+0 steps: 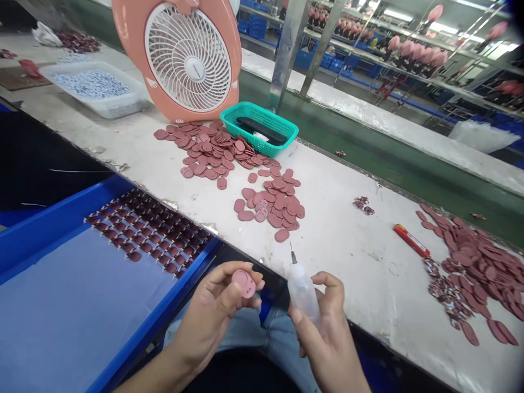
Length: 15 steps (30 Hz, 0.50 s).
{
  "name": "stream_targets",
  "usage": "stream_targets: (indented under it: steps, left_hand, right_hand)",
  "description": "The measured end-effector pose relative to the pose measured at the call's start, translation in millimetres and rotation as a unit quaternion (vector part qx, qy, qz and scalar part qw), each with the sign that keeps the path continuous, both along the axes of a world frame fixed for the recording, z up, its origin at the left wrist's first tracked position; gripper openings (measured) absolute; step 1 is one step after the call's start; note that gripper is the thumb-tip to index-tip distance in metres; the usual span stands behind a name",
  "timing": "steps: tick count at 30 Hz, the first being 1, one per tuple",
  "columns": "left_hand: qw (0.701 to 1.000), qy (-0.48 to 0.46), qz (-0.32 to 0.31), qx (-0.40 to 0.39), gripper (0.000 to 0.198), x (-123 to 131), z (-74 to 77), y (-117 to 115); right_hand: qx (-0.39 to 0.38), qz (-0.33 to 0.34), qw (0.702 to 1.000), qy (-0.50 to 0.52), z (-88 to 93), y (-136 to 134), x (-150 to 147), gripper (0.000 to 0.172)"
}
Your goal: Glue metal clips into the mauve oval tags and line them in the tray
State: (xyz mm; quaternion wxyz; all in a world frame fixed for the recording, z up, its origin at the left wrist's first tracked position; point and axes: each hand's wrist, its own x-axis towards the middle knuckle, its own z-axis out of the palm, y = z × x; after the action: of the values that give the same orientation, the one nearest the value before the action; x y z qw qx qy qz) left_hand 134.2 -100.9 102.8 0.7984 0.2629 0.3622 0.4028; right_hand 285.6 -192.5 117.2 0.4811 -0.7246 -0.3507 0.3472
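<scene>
Factory floor, long line: scuffed pale workbench runs across the view, w/ another line and racks of pink-topped items in bg. Peach desk fan stands at the bench's far edge, facing the seat, prob. for cooling. Near it sit a teal plastic basket and a white tray of small pale parts. Two loose heaps of mauve oval pieces lie within easy reach, w/ a bigger mixed pile to the right, by a red-and-yellow tube. Blue tray at lap level holds neat rows of small studded parts, laid out apart, seemingly so they don't touch. L hand is curled, thumb and fingers pinching one pink oval piece by its edges, face up. R hand is closed round a clear squeeze bottle, needle tip up, just beside the piece, not touching.
</scene>
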Motion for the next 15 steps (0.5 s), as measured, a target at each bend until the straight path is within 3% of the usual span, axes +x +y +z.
stream_targets:
  steps: [3, 7, 9, 11, 15]
  left_hand:
    - [0.998, 0.007, 0.019, -0.062, 0.032, 1, 12.9, 3]
    - [0.995, 0.029, -0.002, -0.091, 0.042, 2, 23.3, 0]
    - [0.995, 0.044, 0.000, -0.090, 0.045, 4, 26.9, -2]
    - [0.995, 0.053, 0.000, -0.083, 0.047, 5, 29.3, -5]
    - [0.997, 0.045, -0.021, -0.067, 0.045, 3, 24.6, -6]
  right_hand:
    - [0.022, -0.034, 0.999, 0.003, 5.4, -13, 18, 0.037]
    - [0.186, -0.039, 0.980, 0.066, 4.6, -20, 27, 0.040]
    - [0.247, -0.056, 0.966, 0.044, 0.5, -19, 21, 0.046]
    - [0.256, -0.091, 0.962, -0.037, -1.4, -18, 11, 0.046]
    - [0.194, -0.095, 0.967, -0.133, 8.3, -19, -8, 0.012]
